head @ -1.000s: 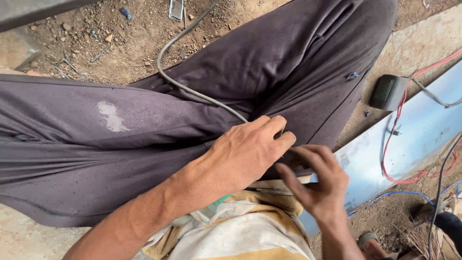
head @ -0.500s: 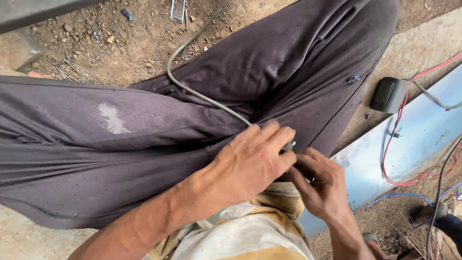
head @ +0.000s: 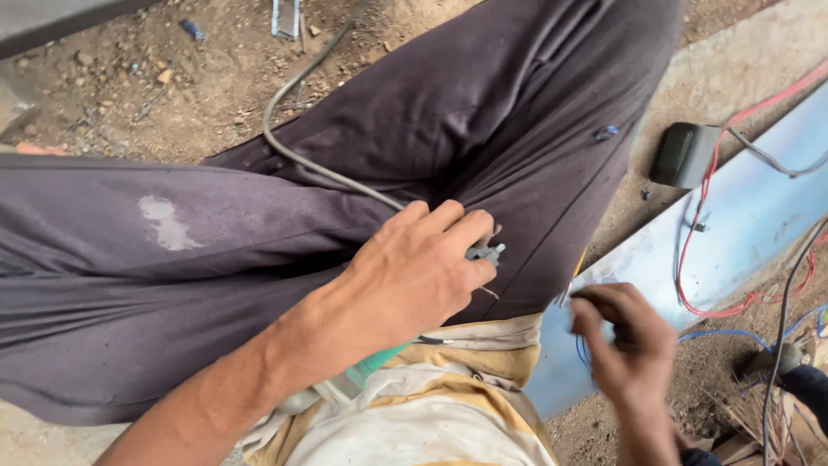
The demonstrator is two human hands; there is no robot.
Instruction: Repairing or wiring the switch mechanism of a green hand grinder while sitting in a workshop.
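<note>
I sit with dark grey trousers spread across the view. My left hand rests on my lap, closed around the end of a grey cable that runs in from the dirt over my thigh. A small grey metal tip sticks out past its fingers. A green tool body shows under the wrist. My right hand hangs apart to the right, blurred, its fingers curled; whether it holds anything is unclear.
A pale blue metal sheet lies on the right with a red wire looped over it. A small black box with a grey lead sits at its far edge. Blue wires trail below. Stony dirt lies beyond my legs.
My right hand has pulled away from the left hand, down and to the right. My left hand stays closed on my lap, with the metal tip now showing.
</note>
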